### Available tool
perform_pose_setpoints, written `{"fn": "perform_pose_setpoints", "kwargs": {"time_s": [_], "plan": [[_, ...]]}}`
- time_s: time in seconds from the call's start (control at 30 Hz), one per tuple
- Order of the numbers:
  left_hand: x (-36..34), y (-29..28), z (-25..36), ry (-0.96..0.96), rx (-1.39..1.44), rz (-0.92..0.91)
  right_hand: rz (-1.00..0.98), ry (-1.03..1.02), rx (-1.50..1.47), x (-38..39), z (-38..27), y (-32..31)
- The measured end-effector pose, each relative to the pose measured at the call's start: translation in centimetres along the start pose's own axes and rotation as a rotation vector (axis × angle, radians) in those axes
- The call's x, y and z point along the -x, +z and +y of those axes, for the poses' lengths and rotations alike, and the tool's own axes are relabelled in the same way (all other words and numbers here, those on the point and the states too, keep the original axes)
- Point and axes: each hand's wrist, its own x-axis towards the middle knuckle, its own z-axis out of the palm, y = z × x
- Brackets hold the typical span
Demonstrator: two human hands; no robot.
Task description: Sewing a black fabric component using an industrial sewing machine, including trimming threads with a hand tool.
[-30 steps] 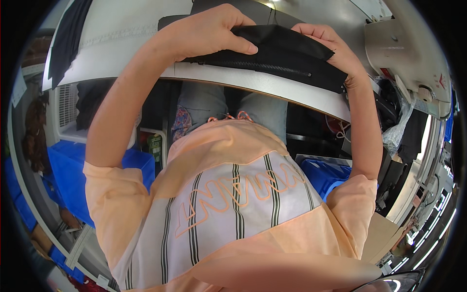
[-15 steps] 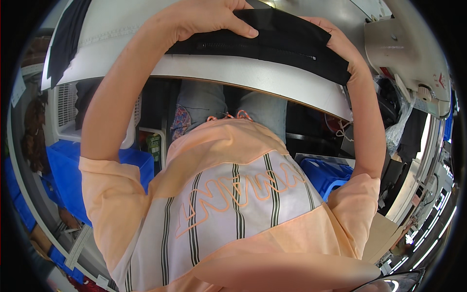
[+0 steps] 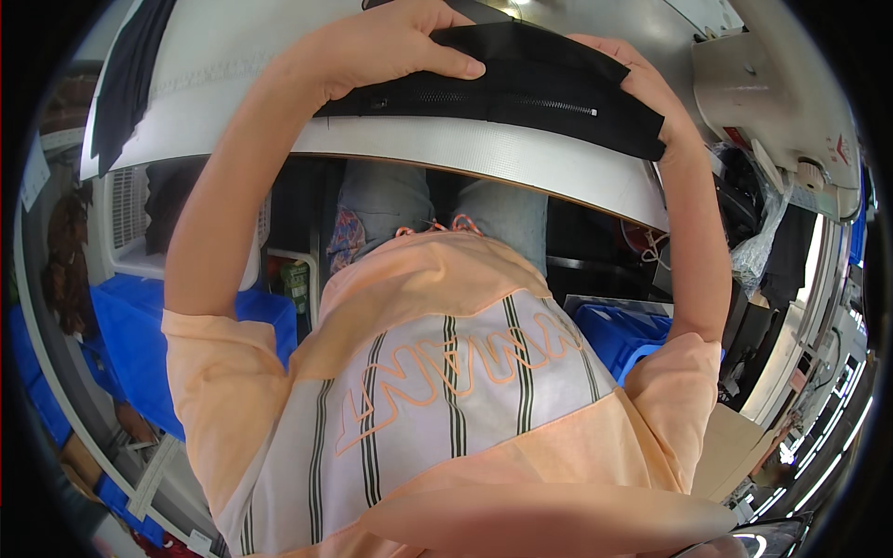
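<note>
A black piece of fabric (image 3: 530, 70) lies across the near part of the pale worktable (image 3: 419, 139). Along its near side runs a metal zipper (image 3: 549, 104), with its pull by the left end. My left hand (image 3: 400, 46) grips the upper left part of the cloth, thumb on top and fingers partly hidden beyond it. At the other end, my right hand (image 3: 656, 88) is on the cloth's right edge. Its fingers reach behind the far side and the cloth covers part of them, so their hold is not clear.
A beige sewing machine (image 3: 781, 102) stands to the right. Another black cloth (image 3: 135, 84) hangs over the table's left end. Below are a white basket (image 3: 130, 219), a blue bin (image 3: 139, 325) at left and another blue bin (image 3: 623, 335) at right.
The fabric has shifted slightly left, and the zipper's pull end now shows more plainly. My left hand has moved a little left and my left elbow inward.
</note>
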Motion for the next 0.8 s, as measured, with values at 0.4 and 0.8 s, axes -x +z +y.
{"fn": "perform_pose_setpoints", "kwargs": {"time_s": [0.4,0.8], "plan": [[5.8,6.2,-0.4,0.781,-0.754,0.600,0.137,-0.653,0.601,7.6,0.6,1.6],[6.7,9.1,-3.5,0.800,-0.736,0.648,0.163,-0.808,0.727,9.4,3.6,4.7]]}}
